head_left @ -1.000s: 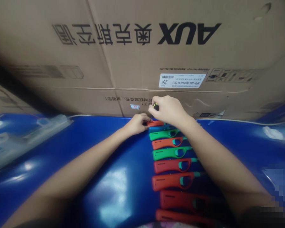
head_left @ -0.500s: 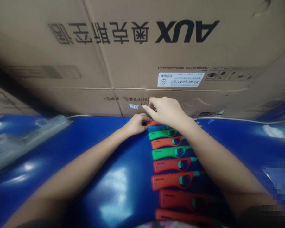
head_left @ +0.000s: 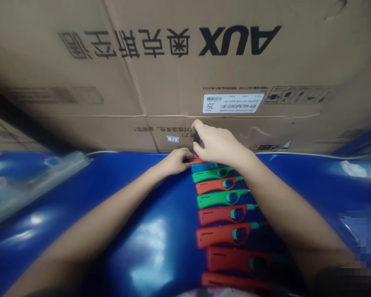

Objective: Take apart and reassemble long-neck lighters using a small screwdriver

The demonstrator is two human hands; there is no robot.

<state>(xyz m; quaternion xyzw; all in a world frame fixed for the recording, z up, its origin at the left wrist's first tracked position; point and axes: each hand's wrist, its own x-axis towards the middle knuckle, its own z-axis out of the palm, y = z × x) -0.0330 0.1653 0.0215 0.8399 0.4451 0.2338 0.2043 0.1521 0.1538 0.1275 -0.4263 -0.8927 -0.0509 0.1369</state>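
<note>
Several long-necked utility lighters in red, orange, green and blue lie in a row on the blue table. At the far end, my left hand (head_left: 177,161) pinches the butt of an orange lighter (head_left: 197,159). Above that same lighter, my right hand (head_left: 218,142) is closed around a small dark-handled tool (head_left: 196,137), whose thin shaft points down at the lighter's butt end. The tool's exact kind is hard to make out. Just nearer lie a blue lighter (head_left: 200,167) and a green lighter (head_left: 208,175); my right forearm hides some of the lighters' tips.
A large printed cardboard box (head_left: 126,74) stands like a wall along the back of the blue table (head_left: 132,231). Clear plastic packaging (head_left: 46,181) lies at the left, and a crumpled whitish item (head_left: 354,169) at the right. A pale cord runs along the box's foot.
My right hand has tilted and shifted slightly left, so the tool's dark handle and thin shaft now show over the orange lighter. My left hand keeps its pinch; the view has shifted slightly.
</note>
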